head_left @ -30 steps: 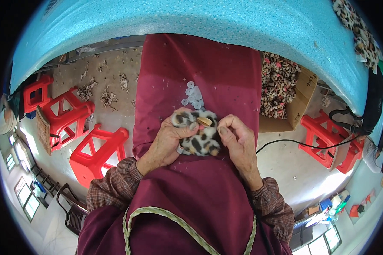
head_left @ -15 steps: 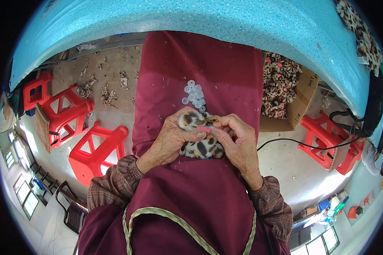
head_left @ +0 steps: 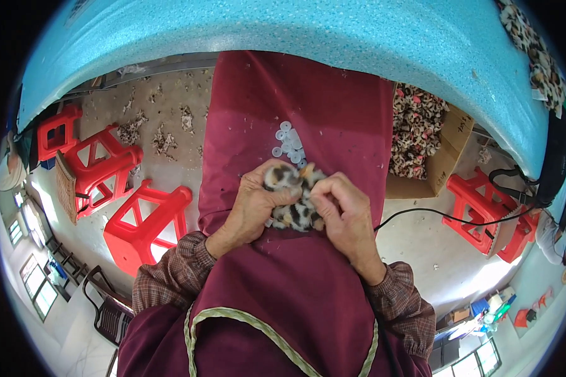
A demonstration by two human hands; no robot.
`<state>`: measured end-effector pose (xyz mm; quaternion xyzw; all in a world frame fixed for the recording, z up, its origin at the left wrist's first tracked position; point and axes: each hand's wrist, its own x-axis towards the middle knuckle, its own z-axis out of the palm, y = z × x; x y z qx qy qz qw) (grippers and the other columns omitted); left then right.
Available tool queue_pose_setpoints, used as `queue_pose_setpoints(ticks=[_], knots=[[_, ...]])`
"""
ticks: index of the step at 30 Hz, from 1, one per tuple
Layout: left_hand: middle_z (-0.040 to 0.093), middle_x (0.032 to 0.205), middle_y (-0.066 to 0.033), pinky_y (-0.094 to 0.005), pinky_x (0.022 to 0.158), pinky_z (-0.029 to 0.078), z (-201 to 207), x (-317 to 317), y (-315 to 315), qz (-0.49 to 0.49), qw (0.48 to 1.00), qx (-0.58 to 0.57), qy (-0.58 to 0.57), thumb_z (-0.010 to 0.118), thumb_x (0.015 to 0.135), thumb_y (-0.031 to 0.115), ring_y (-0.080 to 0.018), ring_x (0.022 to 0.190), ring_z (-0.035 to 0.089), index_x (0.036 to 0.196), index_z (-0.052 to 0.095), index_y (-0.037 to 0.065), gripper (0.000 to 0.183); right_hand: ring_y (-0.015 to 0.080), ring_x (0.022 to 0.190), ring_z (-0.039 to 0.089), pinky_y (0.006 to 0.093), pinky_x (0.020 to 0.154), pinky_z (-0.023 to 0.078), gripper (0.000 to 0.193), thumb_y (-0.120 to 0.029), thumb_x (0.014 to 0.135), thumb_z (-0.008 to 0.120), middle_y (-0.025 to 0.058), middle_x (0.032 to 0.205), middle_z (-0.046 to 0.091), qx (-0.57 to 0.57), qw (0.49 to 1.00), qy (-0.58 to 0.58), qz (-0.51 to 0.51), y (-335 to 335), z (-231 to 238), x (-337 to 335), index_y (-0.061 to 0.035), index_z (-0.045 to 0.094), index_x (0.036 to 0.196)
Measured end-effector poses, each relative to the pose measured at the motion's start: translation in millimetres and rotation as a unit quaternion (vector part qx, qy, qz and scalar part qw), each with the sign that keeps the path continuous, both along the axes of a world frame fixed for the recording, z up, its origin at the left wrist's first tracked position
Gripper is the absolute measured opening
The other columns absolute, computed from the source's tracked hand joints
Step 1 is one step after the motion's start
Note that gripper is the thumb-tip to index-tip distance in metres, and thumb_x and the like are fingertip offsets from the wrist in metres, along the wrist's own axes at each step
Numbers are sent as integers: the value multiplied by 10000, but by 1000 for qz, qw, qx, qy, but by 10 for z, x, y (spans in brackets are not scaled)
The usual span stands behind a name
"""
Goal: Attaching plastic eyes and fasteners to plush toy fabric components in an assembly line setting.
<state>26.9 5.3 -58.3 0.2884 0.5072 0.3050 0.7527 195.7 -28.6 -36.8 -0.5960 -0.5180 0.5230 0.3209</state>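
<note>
A small plush piece [head_left: 300,215], white with black and brown patches, rests over my lap. My left hand [head_left: 250,204] is closed round its left side, thumb pressed across the front. At its right edge, my right hand [head_left: 349,217] is closed in a pinch against the fur. What sits between those fingertips is hidden. An orange-brown bit [head_left: 306,170] shows at the top of the plush. Several translucent white plastic discs [head_left: 287,143] lie just beyond it on the maroon cloth [head_left: 289,81].
A light-blue speckled table edge [head_left: 283,28] curves across the far side. On the right stands a cardboard box [head_left: 445,151] filled with spotted plush pieces [head_left: 415,125]. Red plastic stools [head_left: 146,223] stand on both sides. A black cable [head_left: 421,210] runs off right.
My right hand has drawn its fingers into a tighter pinch. The pink patch between my hands is out of sight, and the orange-brown bit now shows at the top of the plush.
</note>
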Motion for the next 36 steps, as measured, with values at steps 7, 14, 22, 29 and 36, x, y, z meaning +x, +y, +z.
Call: queue_pose_setpoints(ticks=[7, 14, 22, 29, 36], knots=[[618, 840, 15, -187, 664, 461, 13, 5, -17, 3, 999, -32, 10, 599, 900, 170, -62, 735, 561, 1021, 635, 20, 196, 172, 966, 584, 305, 819, 477, 374, -158, 800, 697, 119, 1025, 596, -24, 995, 84, -38, 103, -73, 85, -37, 537, 1115], [610, 908, -5, -178, 722, 413, 180, 18, -6, 17, 999, 13, 47, 635, 871, 117, -59, 791, 524, 985, 610, -17, 179, 158, 798, 622, 298, 712, 493, 279, -100, 810, 656, 86, 842, 639, -51, 996, 56, -44, 119, -18, -15, -21, 545, 1054], [580, 915, -73, -309, 757, 446, 174, 33, 29, 19, 931, 292, 217, 662, 784, 46, -184, 842, 537, 1071, 557, 46, 305, 83, 752, 594, 250, 658, 485, 195, -76, 820, 639, 47, 819, 645, -134, 975, 127, -123, 109, -14, 11, 2, 560, 980], [532, 841, -63, -371, 739, 404, 311, 34, 117, -137, 817, 428, 361, 772, 651, 170, -255, 837, 486, 850, 639, 72, 259, 74, 758, 579, 238, 678, 475, 177, -73, 839, 617, 44, 814, 636, -124, 971, 150, -139, 45, -7, 3, 13, 572, 986], [578, 795, 16, -188, 689, 408, 41, -17, 21, -57, 998, 11, 29, 672, 823, 86, -54, 705, 515, 891, 649, 26, 94, 65, 764, 568, 216, 693, 457, 172, -51, 832, 605, 8, 826, 637, -172, 926, 288, -175, -10, -37, -19, 22, 606, 988]])
